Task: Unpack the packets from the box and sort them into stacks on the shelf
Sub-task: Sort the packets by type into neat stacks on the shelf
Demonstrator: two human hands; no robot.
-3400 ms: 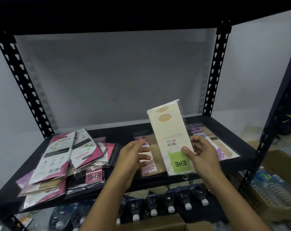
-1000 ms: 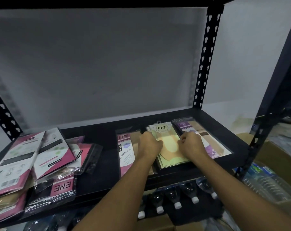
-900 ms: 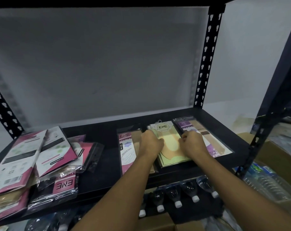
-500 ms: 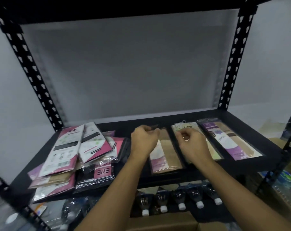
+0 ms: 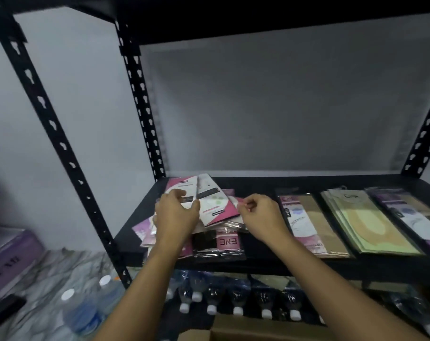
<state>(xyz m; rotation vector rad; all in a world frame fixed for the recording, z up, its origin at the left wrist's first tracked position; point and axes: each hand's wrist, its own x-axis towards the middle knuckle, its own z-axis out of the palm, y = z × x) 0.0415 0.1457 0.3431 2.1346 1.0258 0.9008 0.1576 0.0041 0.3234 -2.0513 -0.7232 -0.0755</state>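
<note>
Single head-worn wide-angle view, facing forward and down, close in front of the black metal shelf [image 5: 307,265]. Shelf deck fills mid-frame. Clear plastic water bottles [image 5: 237,301] underneath and a brown cardboard box [image 5: 258,331] sit at the bottom edge. Black perforated uprights [image 5: 137,107] lean outward with lens distortion.

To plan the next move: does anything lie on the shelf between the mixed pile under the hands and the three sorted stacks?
Nothing visible does. Between the mixed pile and the nearest, pink-and-tan stack lies only a bare strip of shelf; the right hand is above it. The green stack and purple stack lie further right.
</note>
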